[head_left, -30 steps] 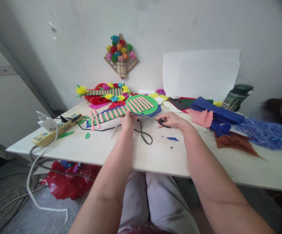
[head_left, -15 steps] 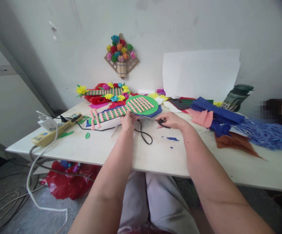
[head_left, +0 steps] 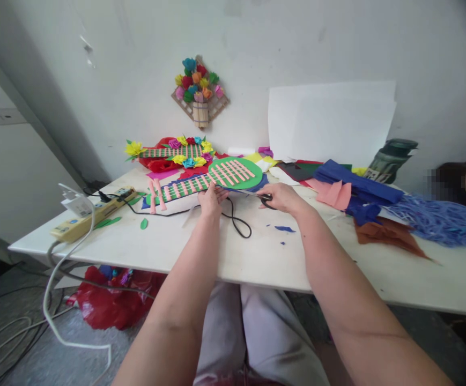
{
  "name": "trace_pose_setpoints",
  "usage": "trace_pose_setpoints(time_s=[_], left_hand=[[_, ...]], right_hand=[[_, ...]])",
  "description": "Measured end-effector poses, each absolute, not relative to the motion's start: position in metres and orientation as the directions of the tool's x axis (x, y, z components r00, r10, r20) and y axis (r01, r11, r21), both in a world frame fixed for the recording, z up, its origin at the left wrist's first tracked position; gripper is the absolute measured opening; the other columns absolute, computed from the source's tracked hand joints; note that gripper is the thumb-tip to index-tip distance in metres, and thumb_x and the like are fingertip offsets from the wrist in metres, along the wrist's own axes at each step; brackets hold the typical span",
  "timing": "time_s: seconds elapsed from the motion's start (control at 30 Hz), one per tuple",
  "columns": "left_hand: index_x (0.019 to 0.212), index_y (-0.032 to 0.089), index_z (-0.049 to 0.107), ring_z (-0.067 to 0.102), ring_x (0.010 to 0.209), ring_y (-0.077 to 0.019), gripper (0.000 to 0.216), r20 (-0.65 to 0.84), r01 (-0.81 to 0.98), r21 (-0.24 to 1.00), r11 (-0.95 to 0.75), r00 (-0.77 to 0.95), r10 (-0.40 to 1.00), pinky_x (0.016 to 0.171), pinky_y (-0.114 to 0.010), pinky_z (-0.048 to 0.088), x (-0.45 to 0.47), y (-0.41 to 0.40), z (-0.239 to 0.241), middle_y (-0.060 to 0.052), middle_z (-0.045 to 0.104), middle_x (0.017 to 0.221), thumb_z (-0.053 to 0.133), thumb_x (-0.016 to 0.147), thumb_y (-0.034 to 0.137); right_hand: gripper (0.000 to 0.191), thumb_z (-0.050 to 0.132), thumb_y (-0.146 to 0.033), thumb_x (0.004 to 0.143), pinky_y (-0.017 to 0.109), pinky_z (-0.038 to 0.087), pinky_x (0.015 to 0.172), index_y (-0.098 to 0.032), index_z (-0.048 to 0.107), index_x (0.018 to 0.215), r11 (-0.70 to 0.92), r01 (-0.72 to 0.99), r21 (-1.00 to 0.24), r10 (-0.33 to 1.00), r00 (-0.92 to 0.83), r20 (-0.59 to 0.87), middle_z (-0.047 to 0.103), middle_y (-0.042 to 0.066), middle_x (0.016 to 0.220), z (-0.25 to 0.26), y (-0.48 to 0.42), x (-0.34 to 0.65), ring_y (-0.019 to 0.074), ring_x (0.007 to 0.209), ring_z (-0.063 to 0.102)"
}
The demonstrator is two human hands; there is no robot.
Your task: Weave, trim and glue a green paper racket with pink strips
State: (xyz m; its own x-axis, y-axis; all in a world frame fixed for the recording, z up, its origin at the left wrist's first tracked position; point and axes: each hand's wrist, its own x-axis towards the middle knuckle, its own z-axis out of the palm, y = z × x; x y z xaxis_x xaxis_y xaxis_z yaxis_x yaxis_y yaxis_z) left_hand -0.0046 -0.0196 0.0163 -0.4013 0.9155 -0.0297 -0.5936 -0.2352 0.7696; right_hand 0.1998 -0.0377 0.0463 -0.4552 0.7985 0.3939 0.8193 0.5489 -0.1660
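Note:
My left hand grips the near edge of a green paper lute crossed with pale pink strips. Blue crepe paper shows from beneath its rounded end. In my right hand are black-handled scissors, their blades pointing left along the lute's lower edge at the blue paper. How far the blades are apart I cannot tell. Small blue scraps lie on the table in front of my right hand. A black cord loops just beside my left hand.
A similar lute with paper flowers lies behind. At left is a power strip with a white charger. Folded blue paper, blue shreds, brown paper and a green bottle occupy the right. Someone's head is at the far right.
My right hand has shifted slightly left with the scissors, bringing them closer to the lute's edge. My left hand keeps its hold in the same place.

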Motion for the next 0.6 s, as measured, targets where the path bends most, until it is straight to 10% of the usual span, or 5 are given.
trace_pose_setpoints(time_s=[0.6], left_hand=[[0.083,0.011,0.052,0.062,0.051,-0.0175,0.02,-0.036,-0.578,0.785,-0.224,-0.403,0.914,0.051,-0.028,0.051,-0.007,-0.021,0.017,-0.005,0.058,0.056,0.055,0.074,0.028]], right_hand=[[0.037,0.071,-0.034,0.057,0.025,0.045,0.07,-0.026,0.068,0.092,0.483,0.844,-0.234,0.862,-0.41,0.299,0.068,0.001,0.095,0.047,-0.036,0.207,0.0184,0.083,0.061]])
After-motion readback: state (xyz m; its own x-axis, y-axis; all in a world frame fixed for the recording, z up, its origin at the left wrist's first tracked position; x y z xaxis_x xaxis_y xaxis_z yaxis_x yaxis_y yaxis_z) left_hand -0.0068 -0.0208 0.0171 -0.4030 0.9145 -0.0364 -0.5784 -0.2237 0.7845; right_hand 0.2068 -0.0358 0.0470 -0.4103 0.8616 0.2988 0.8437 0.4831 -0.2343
